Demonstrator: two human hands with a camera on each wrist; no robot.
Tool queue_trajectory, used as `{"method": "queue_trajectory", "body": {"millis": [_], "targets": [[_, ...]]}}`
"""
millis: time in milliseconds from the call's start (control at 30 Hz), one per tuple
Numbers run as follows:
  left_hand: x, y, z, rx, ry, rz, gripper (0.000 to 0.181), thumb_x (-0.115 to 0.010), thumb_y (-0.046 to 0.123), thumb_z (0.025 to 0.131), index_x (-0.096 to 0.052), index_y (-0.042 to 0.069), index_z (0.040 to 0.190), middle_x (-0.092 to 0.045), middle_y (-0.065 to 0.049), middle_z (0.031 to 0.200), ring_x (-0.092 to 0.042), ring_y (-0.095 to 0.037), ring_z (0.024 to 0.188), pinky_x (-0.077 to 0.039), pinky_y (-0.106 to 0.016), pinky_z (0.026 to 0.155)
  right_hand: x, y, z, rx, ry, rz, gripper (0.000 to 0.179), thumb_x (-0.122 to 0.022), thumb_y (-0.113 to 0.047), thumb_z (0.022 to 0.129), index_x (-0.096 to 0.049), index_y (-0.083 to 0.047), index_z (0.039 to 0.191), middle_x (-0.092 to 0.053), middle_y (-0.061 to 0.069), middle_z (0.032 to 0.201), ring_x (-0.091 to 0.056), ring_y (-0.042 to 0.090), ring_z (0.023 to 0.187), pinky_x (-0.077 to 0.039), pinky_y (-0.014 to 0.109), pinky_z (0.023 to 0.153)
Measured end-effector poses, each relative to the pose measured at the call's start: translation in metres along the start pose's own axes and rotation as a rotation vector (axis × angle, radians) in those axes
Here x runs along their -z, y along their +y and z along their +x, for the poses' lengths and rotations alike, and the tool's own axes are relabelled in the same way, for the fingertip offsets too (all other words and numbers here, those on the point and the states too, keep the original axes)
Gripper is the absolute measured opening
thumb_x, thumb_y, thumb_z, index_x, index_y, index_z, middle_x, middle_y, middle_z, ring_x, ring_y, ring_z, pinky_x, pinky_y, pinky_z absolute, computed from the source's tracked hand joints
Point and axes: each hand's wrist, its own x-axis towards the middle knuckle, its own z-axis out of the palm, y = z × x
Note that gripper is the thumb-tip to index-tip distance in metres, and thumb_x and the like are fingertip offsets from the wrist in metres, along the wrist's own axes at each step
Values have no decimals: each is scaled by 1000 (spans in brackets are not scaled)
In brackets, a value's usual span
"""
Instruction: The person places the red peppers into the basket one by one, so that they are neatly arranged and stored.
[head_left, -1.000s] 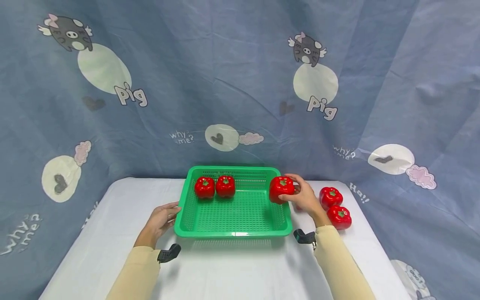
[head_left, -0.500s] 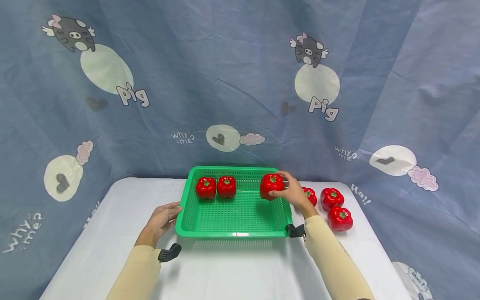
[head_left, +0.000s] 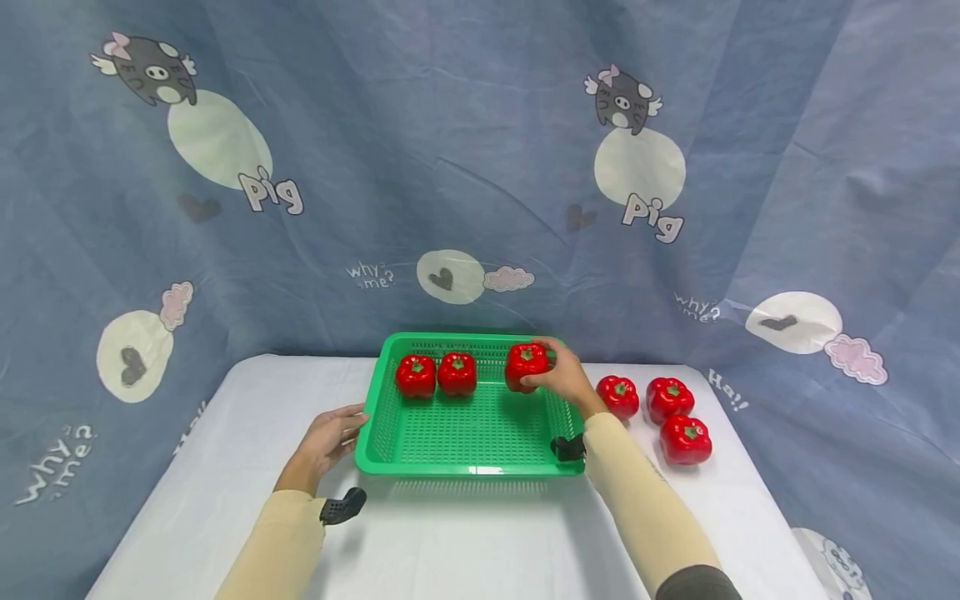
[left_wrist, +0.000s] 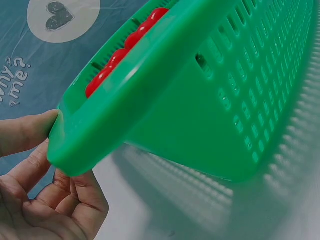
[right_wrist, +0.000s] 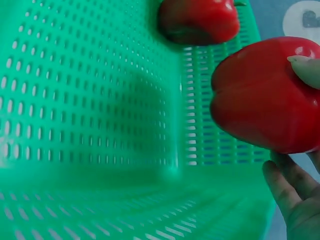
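Observation:
A green plastic basket point(head_left: 480, 471) stands on the table with two red bell peppers at its back left, a left pepper point(head_left: 416, 377) and a right pepper point(head_left: 457, 374). My right hand point(head_left: 566, 377) grips another red bell pepper point(head_left: 524, 367) over the basket's back right part. In the right wrist view, the held pepper point(right_wrist: 265, 95) appears raised above the basket floor, thumb on one side and fingers on the other. My left hand point(head_left: 327, 439) holds the basket's left rim; in the left wrist view the thumb lies against the rim point(left_wrist: 115, 100) with the other fingers curled under it.
Three more red bell peppers lie on the white table point(head_left: 465, 542) right of the basket: a near-basket pepper point(head_left: 618, 397), a back pepper point(head_left: 668, 399) and a front pepper point(head_left: 686, 439). A blue patterned curtain point(head_left: 480, 183) hangs behind the table.
My right hand has carried its pepper leftward from the basket's right rim, further over the inside. The loose pepper behind that hand has come into full view. My left hand stays at the rim.

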Motion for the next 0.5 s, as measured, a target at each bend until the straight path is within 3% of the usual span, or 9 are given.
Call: {"method": "queue_trajectory", "body": {"millis": [500], "targets": [[1, -1, -1, -31, 0, 5, 49, -60, 11, 94, -45, -6, 138, -65, 0, 102, -61, -10, 89, -51, -24, 77, -29, 8, 19, -9, 38, -15, 72, -80, -7, 74, -47, -2, 139, -51, 22, 134, -52, 40, 119, -48, 52, 95]]}}
